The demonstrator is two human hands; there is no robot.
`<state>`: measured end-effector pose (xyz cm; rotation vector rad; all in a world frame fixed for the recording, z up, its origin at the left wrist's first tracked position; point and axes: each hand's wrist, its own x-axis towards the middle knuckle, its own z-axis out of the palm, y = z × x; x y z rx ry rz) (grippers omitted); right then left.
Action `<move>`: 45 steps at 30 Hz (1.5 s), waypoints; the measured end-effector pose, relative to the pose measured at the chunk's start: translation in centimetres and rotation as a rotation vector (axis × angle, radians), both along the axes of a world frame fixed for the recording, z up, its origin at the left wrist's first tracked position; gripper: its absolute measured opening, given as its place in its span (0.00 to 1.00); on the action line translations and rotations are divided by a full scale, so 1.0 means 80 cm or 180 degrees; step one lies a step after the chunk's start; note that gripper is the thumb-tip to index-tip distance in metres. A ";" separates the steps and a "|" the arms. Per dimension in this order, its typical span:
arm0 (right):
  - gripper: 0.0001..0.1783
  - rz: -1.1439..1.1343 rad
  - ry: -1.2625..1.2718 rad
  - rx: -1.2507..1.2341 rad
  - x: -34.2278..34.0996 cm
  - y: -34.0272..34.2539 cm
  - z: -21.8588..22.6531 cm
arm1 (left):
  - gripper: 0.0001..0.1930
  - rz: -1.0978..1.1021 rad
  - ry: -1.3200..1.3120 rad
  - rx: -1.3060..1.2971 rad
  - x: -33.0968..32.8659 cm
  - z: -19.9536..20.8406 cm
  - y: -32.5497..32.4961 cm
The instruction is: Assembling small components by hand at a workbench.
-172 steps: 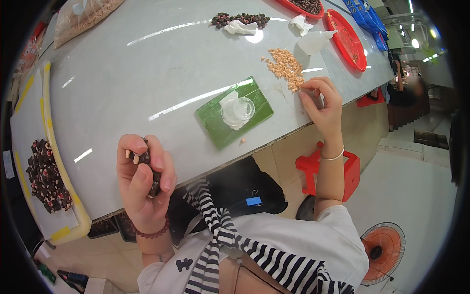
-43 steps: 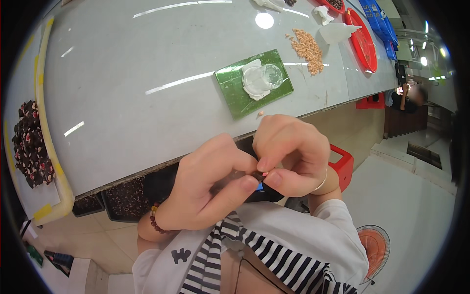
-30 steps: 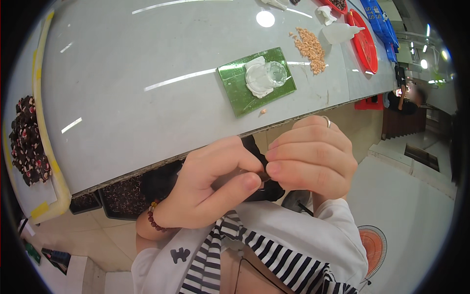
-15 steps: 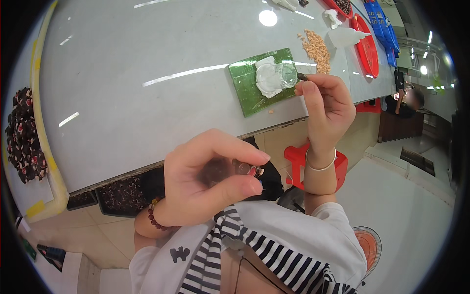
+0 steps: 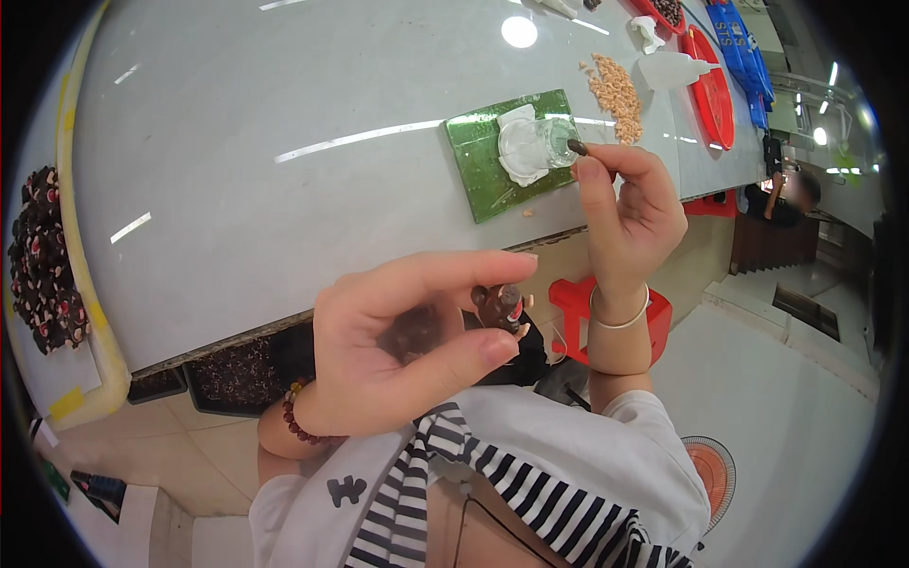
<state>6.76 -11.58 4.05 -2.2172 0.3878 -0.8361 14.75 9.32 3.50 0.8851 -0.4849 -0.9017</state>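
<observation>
My left hand [image 5: 365, 303] is curled in front of my chest, with a small dark brown animal figurine [image 5: 497, 308] with red and peach parts between thumb and fingers. Another dark brown piece [image 5: 412, 331] rests deeper in that palm. Thumb and forefinger of my right hand [image 5: 632, 204] pinch a small dark piece [image 5: 577, 148] beside a small clear container [image 5: 557, 140]. That container lies against a crumpled white pad [image 5: 517, 168] on a green board [image 5: 471, 156] near the table's edge. The pinched piece's exact shape is too small to tell.
Peach-coloured bits [image 5: 617, 99] lie beyond the board, near a white squeeze bottle [image 5: 668, 70] and a red tray [image 5: 710, 99]. Many dark figurines [image 5: 45, 265] fill a yellow-edged tray at far left. A red stool [image 5: 568, 317] stands below the table.
The figurine in my left hand has come further out past the fingertips, and more of it shows. My right hand's dark piece has shifted slightly left, to the container's rim.
</observation>
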 end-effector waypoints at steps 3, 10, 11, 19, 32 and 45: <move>0.06 0.0092 -0.0166 -0.0083 -0.002 0.000 0.001 | 0.20 -0.0028 -0.0009 0.0045 0.001 0.001 -0.001; 0.13 0.1481 -0.0434 -0.1013 -0.018 0.027 0.044 | 0.23 -0.0238 -0.0115 0.0101 0.002 0.007 -0.005; 0.13 0.1510 -0.0537 -0.1137 -0.016 0.036 0.044 | 0.23 -0.0234 -0.0117 0.0108 0.001 0.008 -0.006; 0.13 0.1700 -0.0435 -0.1728 -0.018 0.043 0.045 | 0.28 -0.0063 0.0020 0.0189 -0.004 0.011 -0.006; 0.08 0.1657 -0.0321 -0.2194 -0.023 0.048 0.054 | 0.16 0.0326 -0.1096 0.0073 -0.003 0.006 -0.011; 0.08 0.1826 -0.0298 -0.1685 -0.016 0.044 0.056 | 0.14 0.0661 -0.2229 0.0150 0.020 0.013 0.020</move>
